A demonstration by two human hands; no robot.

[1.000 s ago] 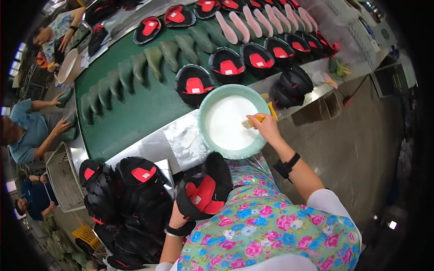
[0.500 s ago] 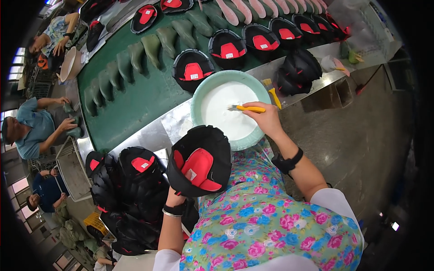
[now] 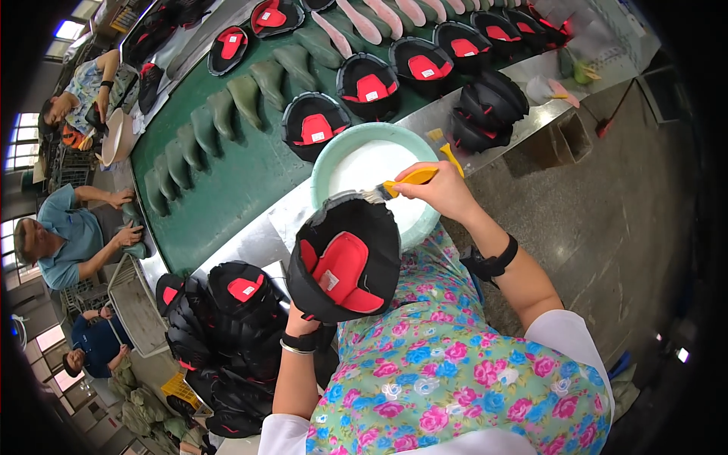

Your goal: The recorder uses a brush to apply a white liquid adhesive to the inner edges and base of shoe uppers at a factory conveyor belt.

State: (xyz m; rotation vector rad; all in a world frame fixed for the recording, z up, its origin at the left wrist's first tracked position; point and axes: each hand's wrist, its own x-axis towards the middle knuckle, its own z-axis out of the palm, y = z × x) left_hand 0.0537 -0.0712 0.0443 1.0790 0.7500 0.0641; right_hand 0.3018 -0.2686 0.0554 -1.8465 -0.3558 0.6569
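My left hand (image 3: pixel 303 321) grips a black shoe upper (image 3: pixel 341 265) with a red lining from beneath, its opening facing up; most of the fingers are hidden under it. In my right hand (image 3: pixel 447 193) is a paintbrush (image 3: pixel 415 177) with a yellow handle, pinched between thumb and fingers. Its whitened bristles touch the upper's far rim, which shows a pale wet streak. Just beyond the upper stands a light green basin (image 3: pixel 322 167) of white liquid (image 3: pixel 364 165), partly covered by the upper and my right hand.
A green conveyor (image 3: pixel 250 178) carries green shoe lasts (image 3: pixel 244 100), pink insoles (image 3: pixel 362 23) and black uppers (image 3: pixel 315 129). A second yellow brush (image 3: pixel 453 159) lies right of the basin, near stacked uppers (image 3: pixel 491 110). More uppers (image 3: pixel 235 334) are piled at left. Co-workers (image 3: pixel 72 231) sit across the belt.
My right hand has lifted the brush out of the white liquid and brought it toward me onto the upper's rim. The upper has shifted slightly right. Lasts and uppers on the belt appear shifted left.
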